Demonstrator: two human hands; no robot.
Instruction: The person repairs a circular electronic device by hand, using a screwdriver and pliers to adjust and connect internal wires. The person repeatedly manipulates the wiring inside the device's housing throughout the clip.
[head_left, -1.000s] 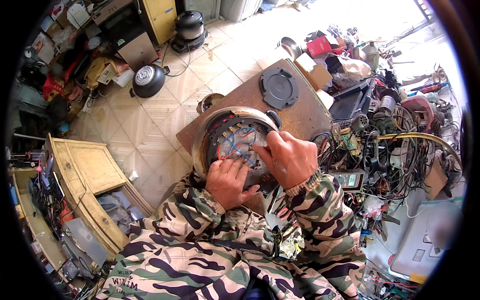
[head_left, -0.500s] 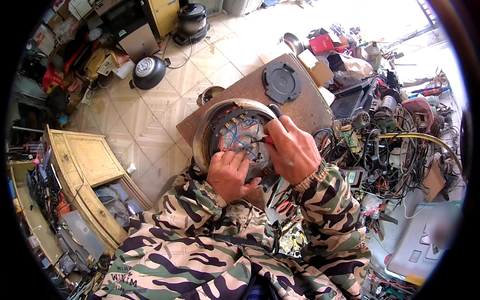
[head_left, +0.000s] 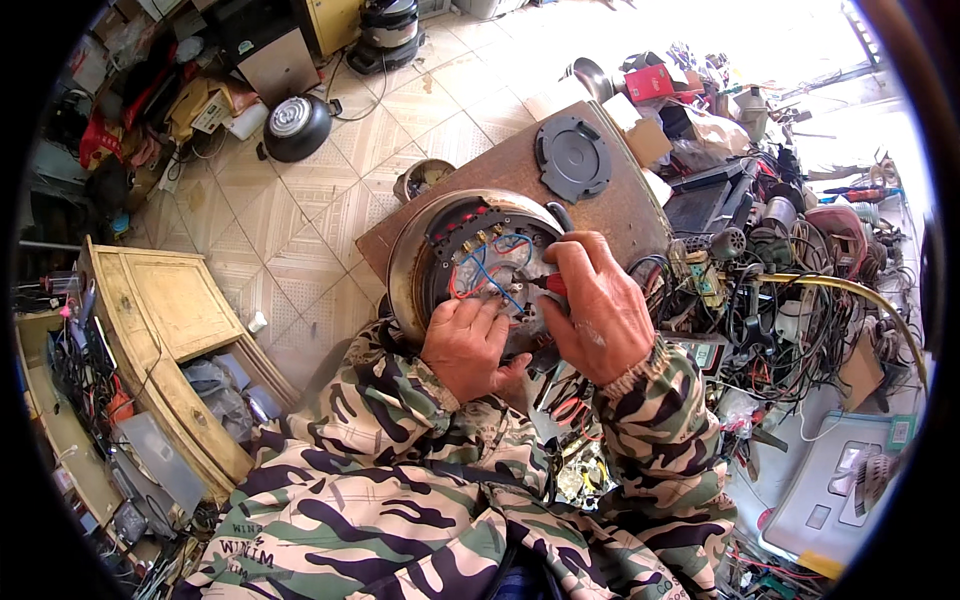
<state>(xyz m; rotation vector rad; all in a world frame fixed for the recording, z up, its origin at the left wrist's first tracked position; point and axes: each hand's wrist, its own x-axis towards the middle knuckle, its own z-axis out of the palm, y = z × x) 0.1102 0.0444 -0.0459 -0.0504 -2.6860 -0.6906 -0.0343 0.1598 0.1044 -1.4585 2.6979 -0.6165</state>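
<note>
A round metal appliance (head_left: 400,275) lies with its inside exposed, showing a black terminal strip (head_left: 470,235), blue wires (head_left: 482,265) and red wires. My left hand (head_left: 468,345) is closed over its near rim, with bent fingers inside beside the wires and the thumb toward the outside. Whether something small is under those fingertips is hidden. My right hand (head_left: 605,310) holds a slim red-handled tool (head_left: 550,284) between thumb and fingers. Its tip points left, among the wires near the middle of the appliance.
The appliance stands at a brown tabletop (head_left: 480,185) with a round black cover (head_left: 573,158). Tangled cables (head_left: 770,340) and parts crowd the right. A wooden cabinet (head_left: 165,310) stands left. An upturned black pan (head_left: 296,128) and a cooker (head_left: 386,35) are on the tiled floor.
The view has shifted slightly. My right hand and the red-handled tool have moved a little right and down, with the index finger more bent. My left hand stays at the rim.
</note>
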